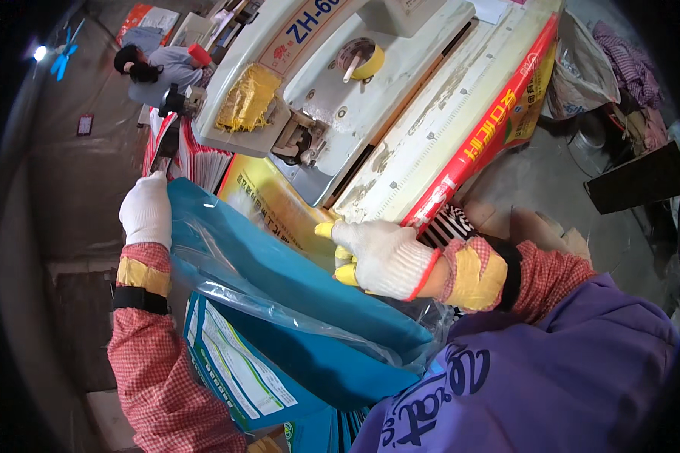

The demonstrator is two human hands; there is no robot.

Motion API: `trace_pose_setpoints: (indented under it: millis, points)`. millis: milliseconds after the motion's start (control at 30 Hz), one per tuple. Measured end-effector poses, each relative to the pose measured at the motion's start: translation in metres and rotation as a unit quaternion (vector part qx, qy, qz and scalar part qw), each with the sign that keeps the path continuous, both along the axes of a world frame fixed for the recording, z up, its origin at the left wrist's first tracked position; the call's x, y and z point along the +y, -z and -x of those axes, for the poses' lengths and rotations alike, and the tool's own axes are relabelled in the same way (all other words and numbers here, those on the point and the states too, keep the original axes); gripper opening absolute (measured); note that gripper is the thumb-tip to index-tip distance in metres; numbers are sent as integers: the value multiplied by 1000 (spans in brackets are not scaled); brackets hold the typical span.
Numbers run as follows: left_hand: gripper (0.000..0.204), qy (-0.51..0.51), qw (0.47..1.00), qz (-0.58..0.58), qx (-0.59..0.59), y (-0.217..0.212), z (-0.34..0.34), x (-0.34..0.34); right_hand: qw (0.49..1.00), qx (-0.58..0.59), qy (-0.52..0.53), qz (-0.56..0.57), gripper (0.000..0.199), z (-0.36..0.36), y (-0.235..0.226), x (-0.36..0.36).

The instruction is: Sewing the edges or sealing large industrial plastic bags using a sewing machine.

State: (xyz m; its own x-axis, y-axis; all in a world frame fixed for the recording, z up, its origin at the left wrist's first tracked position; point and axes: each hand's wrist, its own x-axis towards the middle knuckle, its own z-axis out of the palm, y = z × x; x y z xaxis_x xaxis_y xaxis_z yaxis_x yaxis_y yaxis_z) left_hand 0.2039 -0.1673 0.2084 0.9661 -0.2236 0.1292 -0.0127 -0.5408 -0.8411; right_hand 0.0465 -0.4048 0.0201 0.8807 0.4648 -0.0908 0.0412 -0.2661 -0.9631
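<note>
My left hand (145, 210), in a white knit glove, is closed on the upper left corner of a large blue bag (227, 226). A clear plastic liner (279, 306) shows along the bag's opening. My right hand (385, 257), in a white glove with yellow fingertips, is over the bag's far edge, its fingers partly bent and apart with nothing visible between them. Just beyond it lies a yellow printed sack (268, 200), partly under the grey-white sewing machine (332, 121). Whether the right fingertips touch the blue bag I cannot tell.
A yellow tape roll (368, 59) lies on the machine. Along the pale worktop (431, 113) runs a red and yellow printed sack (480, 143). Red-and-white stacked sacks (196, 160) stand behind the left hand. Another person (166, 72) is at the far left; a white bag (578, 75) hangs at right.
</note>
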Motion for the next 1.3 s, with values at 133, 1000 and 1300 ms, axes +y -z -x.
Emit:
trace_pose_setpoints:
  millis: [133, 1000, 1300]
  points:
    - [16, -3, 1000, -1, 8, 2, 0, -6, 999, 15, -3, 39, 52, 5, 3, 9]
    - [22, 244, 923, 299, 6, 231, -44, 8, 973, 205, 24, 103, 29, 39, 62, -88]
    - [19, 296, 869, 392, 62, 239, -82, 23, 967, 123, 66, 212, 28, 33, 22, -75]
